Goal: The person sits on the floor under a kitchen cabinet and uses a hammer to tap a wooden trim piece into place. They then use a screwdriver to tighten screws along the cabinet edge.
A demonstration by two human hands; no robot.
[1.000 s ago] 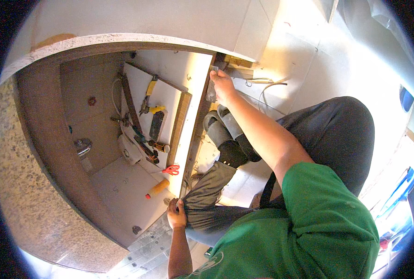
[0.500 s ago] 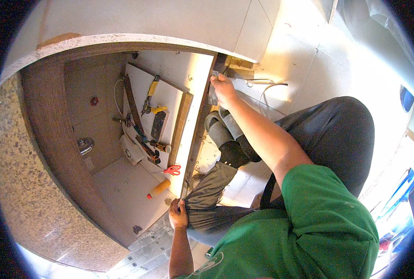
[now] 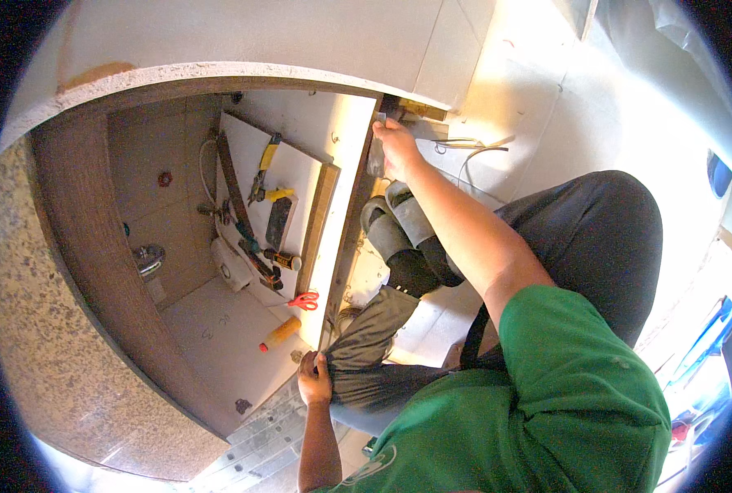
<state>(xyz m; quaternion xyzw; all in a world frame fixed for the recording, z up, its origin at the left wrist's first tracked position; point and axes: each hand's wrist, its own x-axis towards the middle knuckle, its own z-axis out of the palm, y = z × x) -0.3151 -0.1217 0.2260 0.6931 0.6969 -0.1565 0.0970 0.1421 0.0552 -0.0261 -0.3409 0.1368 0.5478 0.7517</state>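
Note:
My right hand (image 3: 397,146) is closed on a flat greyish piece (image 3: 374,160), hard to make out, against the upper part of the cabinet's front edge strip (image 3: 354,205). My left hand (image 3: 313,378) is closed at the lower end of that edge beside my leg; what its fingers grip is hidden. Inside the open cabinet, a leaning white board (image 3: 296,172) carries yellow-handled tools (image 3: 263,168), with darker tools and a cylinder below. Red-handled scissors (image 3: 304,301) and an orange cylinder with a red tip (image 3: 282,333) lie nearer my left hand.
A speckled stone slab (image 3: 70,378) borders the left. A pipe fitting (image 3: 150,261) is on the cabinet's tiled back. My legs and sandals (image 3: 391,230) are below my right arm. Loose cables (image 3: 481,148) lie on the pale floor tiles, and blue items (image 3: 711,345) stand at the right.
My right hand shifted slightly down along the edge, then back up with the grey piece. My left hand stays almost in place.

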